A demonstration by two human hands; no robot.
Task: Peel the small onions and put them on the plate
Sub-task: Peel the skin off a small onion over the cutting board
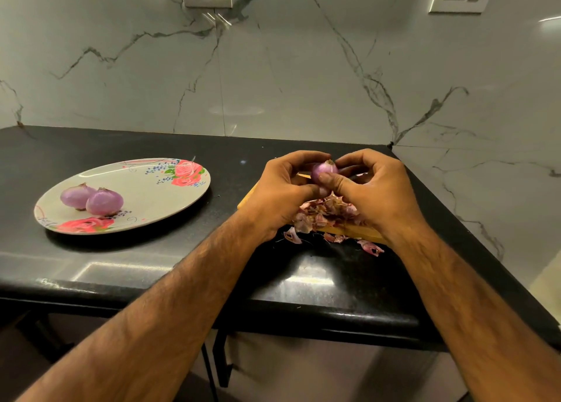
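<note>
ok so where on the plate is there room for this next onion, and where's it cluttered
The plate is bare across its middle and right, between the two peeled onions on its left and the rose print. The countertop between plate and hands is bare too. Crowded: the cutting board under the hands, heaped with peels.

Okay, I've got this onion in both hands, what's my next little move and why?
Probably carry the onion left to the plate, beside the two peeled onions. It already looks smooth and purple between both hands, with the peelings piled below; first check the hidden side for leftover skin.
</note>
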